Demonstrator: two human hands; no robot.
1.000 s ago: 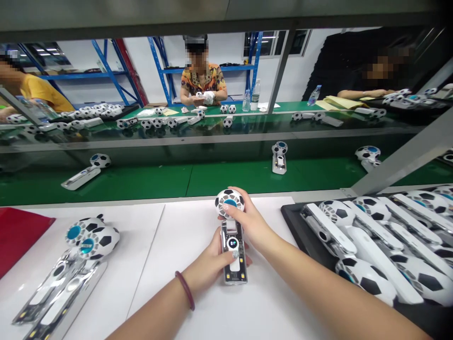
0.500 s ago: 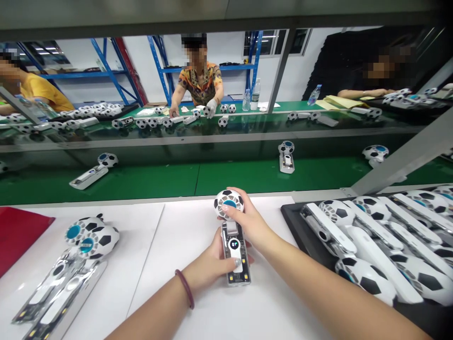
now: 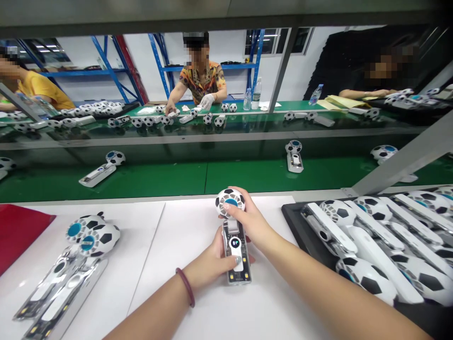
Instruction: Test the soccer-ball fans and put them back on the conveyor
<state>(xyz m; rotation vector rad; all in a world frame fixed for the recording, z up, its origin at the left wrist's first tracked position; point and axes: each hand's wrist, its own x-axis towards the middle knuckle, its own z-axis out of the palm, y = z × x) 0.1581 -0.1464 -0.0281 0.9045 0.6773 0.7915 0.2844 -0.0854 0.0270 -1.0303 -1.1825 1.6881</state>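
Note:
A device with a soccer-ball head and a clear-faced handle [image 3: 238, 255] is held upright over the white work surface [image 3: 177, 302]. My left hand [image 3: 220, 257] is wrapped round the handle, its thumb on the white strip below a small lit round display. My right hand [image 3: 247, 212] grips the ball head [image 3: 230, 203], with the thumb on its front beside the blue centre. Some fingers of both hands are hidden behind the device. Two similar devices [image 3: 101, 238] lie side by side at the left.
A black tray [image 3: 293, 224] of several devices stands at the right. Red material [image 3: 21, 231] lies at the left edge. Beyond runs a green belt [image 3: 170, 182] carrying devices, crossed by a slanting metal post [image 3: 406, 141]. People work across it, one in a patterned shirt [image 3: 203, 80].
Devices on the green belt have shifted right. The gloved hand of the person opposite has moved off a ball head. My hands keep the same hold on the device.

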